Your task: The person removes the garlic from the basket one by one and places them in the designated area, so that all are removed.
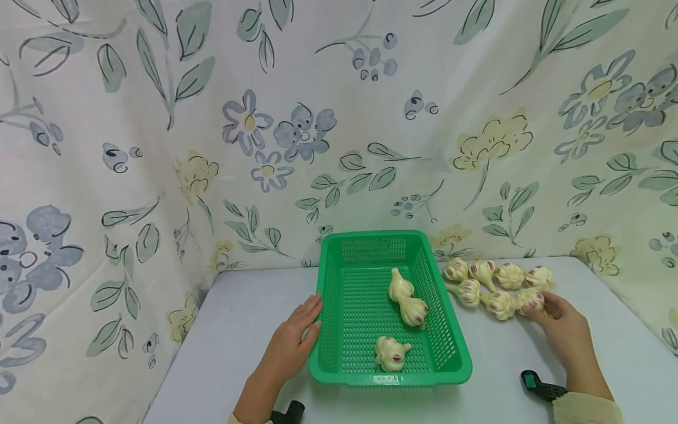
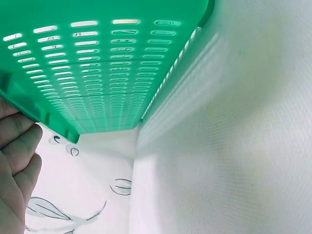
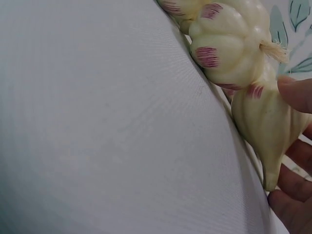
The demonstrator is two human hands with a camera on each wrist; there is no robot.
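Observation:
A green plastic basket stands on the table with three garlic bulbs inside: one near its front and two touching end to end further back. My left hand rests along the basket's left rim, its fingers fairly straight; the left wrist view shows the fingertips at the rim's edge. To the right of the basket, my right hand pinches a garlic bulb at the front right of a cluster. Close up, that bulb lies between thumb and fingers, its stem end toward the fingertips.
Several more garlic bulbs sit in two rows by the basket's right wall. The white table meets a floral cloth hanging behind it and at the sides. A black strap device is on the right wrist.

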